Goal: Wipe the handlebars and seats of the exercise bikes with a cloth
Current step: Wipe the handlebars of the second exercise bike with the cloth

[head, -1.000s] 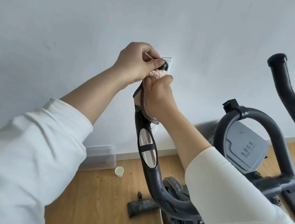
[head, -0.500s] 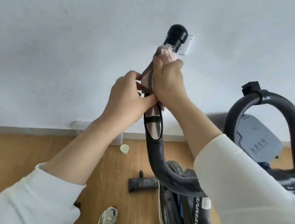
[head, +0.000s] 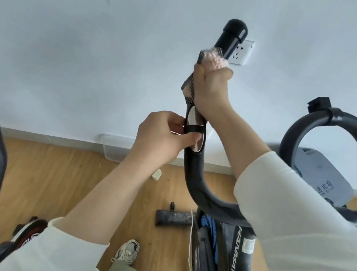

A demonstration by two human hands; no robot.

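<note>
The black handlebar rises from the bike's stem and curves up to a capped end in front of a wall socket. High on this handlebar, just below the cap, the right hand is closed in a fist round the cloth, which is wrapped about the tube; pink pile shows above the fist and a checked mesh edge trails down the bar's left side. Lower on the handlebar, at the shiny sensor plate, the left hand pinches the tube, thumb across the front and fingers curled behind. The cloth looks soft, light and pliable, so it should mould to the round tube and slide along under a squeeze; gripping it full round the bar, as here, seems the best hold. The handlebar looks rigid and smooth, fixed to the frame, and it probably needs no more than steadying. The raised sensor plate may snag the mesh edge as the cloth passes over it.
</note>
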